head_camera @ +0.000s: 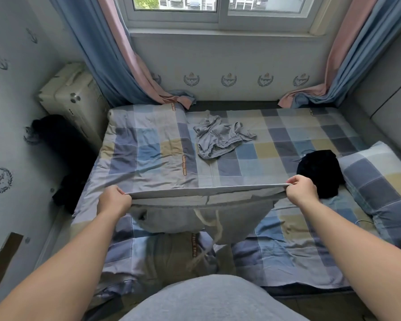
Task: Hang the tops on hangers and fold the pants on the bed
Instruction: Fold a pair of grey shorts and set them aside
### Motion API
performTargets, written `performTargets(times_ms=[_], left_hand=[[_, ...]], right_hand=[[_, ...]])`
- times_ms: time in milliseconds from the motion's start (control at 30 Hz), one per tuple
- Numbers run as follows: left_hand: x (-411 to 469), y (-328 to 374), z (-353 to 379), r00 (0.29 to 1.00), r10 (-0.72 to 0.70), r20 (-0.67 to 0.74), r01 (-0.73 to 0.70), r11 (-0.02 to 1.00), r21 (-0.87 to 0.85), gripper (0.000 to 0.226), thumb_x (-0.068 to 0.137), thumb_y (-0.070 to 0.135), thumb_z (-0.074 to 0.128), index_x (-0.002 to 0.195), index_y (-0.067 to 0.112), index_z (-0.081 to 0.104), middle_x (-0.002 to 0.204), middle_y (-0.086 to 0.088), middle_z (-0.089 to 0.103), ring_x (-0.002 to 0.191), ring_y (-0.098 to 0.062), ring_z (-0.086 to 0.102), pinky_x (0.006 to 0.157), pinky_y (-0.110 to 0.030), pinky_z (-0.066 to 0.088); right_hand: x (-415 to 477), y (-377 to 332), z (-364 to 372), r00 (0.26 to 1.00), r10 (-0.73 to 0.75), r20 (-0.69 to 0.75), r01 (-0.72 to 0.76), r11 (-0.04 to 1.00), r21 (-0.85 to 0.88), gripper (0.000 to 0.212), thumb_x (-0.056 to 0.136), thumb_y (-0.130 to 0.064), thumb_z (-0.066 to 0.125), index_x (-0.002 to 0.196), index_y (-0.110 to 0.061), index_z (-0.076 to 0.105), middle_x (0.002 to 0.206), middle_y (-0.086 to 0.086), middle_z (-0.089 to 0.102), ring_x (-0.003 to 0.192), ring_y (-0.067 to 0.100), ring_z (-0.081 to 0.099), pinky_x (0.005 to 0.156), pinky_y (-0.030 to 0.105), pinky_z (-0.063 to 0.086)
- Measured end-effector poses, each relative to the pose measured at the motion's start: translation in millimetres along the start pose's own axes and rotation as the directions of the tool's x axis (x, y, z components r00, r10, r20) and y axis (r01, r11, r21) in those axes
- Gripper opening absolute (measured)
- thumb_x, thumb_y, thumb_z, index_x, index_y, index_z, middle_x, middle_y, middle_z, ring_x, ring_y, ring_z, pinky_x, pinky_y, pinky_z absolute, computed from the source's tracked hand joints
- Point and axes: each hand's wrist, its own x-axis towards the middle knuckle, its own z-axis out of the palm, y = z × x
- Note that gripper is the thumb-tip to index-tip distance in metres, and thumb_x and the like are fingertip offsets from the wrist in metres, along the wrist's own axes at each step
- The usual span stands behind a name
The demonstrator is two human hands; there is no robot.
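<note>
The left hand (113, 201) and right hand (302, 189) each pinch one end of the grey pants' (201, 212) waistband, stretched taut between their curled fingers, legs hanging below over the bed (287, 239).

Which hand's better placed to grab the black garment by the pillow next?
Right. The black garment lies just beside the right hand; the left hand grips the far end of the grey pants.

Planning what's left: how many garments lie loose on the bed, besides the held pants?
2: a crumpled grey garment on the bed's far middle, and a black garment at right against the pillow. Dark cloth off the left edge may be more.
</note>
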Motion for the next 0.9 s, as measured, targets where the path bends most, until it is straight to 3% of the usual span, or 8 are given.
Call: performTargets(times_ms=[67,167,267,367,533,700,833,900], left_hand=[[1.0,-6.5,-2.0,0.998,-0.055,0.032,0.057,0.997,-0.049,0.01,0.083,0.007,0.053,0.081,0.011,0.062,0.09,-0.017,0.066,0.073,-0.035,0.066,0.072,-0.045,0.062],[2.6,-10.2,-9.1,0.989,-0.107,0.1,0.118,0.987,-0.11,0.015,0.088,0.006,0.05,0.084,0.012,0.063,0.094,-0.018,0.067,0.074,-0.034,0.069,0.063,-0.04,0.062],[8.8,-8.1,-21.9,0.982,-0.113,0.149,0.15,0.951,-0.271,0.026,0.092,-0.003,0.042,0.078,0.012,0.058,0.094,-0.024,0.067,0.069,-0.036,0.071,0.041,-0.029,0.053],[10.5,3.1,-32.3,0.966,-0.134,0.221,0.227,0.848,-0.48,0.033,0.095,-0.01,0.038,0.079,0.013,0.057,0.085,-0.022,0.06,0.062,-0.033,0.062,0.035,-0.026,0.05],[8.4,24.9,-38.3,0.867,-0.146,0.477,0.483,0.486,-0.728,0.032,0.101,-0.007,0.034,0.084,0.006,0.058,0.081,-0.014,0.054,0.066,-0.018,0.057,0.039,-0.019,0.051],[0.0,41.8,-48.8,0.806,-0.076,0.587,0.584,0.265,-0.767,0.029,0.1,0.0,0.024,0.079,0.001,0.044,0.042,-0.01,0.045,0.023,-0.01,0.041,0.038,-0.018,0.05],[-1.1,54.0,-55.0,0.809,0.081,0.582,0.563,0.179,-0.807,0.016,0.084,-0.002,0.035,0.08,0.01,0.045,0.045,-0.004,0.031,0.041,-0.011,0.037,0.064,-0.032,0.062],[-2.2,60.4,-55.5,0.829,0.134,0.543,0.525,0.147,-0.838,0.014,0.08,-0.002,0.042,0.084,0.005,0.052,0.052,-0.004,0.037,0.051,-0.013,0.045,0.077,-0.037,0.062]], right_hand=[[4.3,1.9,-2.8,0.994,0.104,0.035,-0.109,0.973,0.202,0.02,0.089,-0.002,0.051,0.089,-0.011,0.069,0.092,0.017,0.067,0.081,0.036,0.061,0.063,0.036,0.052],[6.7,-0.3,-13.4,0.967,0.223,0.125,-0.255,0.862,0.437,0.03,0.092,0.003,0.043,0.094,-0.007,0.071,0.089,0.019,0.063,0.061,0.028,0.058,0.042,0.025,0.045],[5.6,-5.7,-32.3,0.968,0.216,0.131,-0.252,0.848,0.465,0.039,0.093,0.005,0.037,0.089,-0.012,0.071,0.083,0.015,0.066,0.051,0.021,0.059,0.041,0.02,0.04],[2.4,-15.1,-50.0,0.979,0.176,0.101,-0.203,0.871,0.447,0.043,0.092,0.006,0.031,0.09,-0.01,0.072,0.081,0.016,0.065,0.051,0.022,0.057,0.032,0.016,0.03],[-2.3,-33.5,-59.7,0.96,0.193,0.205,-0.277,0.779,0.563,0.045,0.095,0.001,0.026,0.097,-0.015,0.069,0.08,0.011,0.056,0.051,0.015,0.045,0.032,0.014,0.034],[-5.8,-48.0,-72.6,0.896,0.189,0.401,-0.431,0.586,0.686,0.03,0.103,-0.005,0.029,0.089,-0.012,0.055,0.074,0.008,0.05,0.05,0.013,0.052,0.035,0.015,0.042],[-11.3,-59.9,-84.6,0.869,0.073,0.49,-0.471,0.428,0.771,0.021,0.1,-0.002,0.035,0.091,-0.002,0.054,0.083,0.015,0.057,0.071,0.02,0.06,0.047,0.021,0.056],[-13.1,-65.0,-89.8,0.86,-0.014,0.51,-0.474,0.351,0.808,0.012,0.096,-0.002,0.046,0.095,-0.001,0.058,0.086,0.015,0.065,0.072,0.022,0.07,0.058,0.026,0.061]])
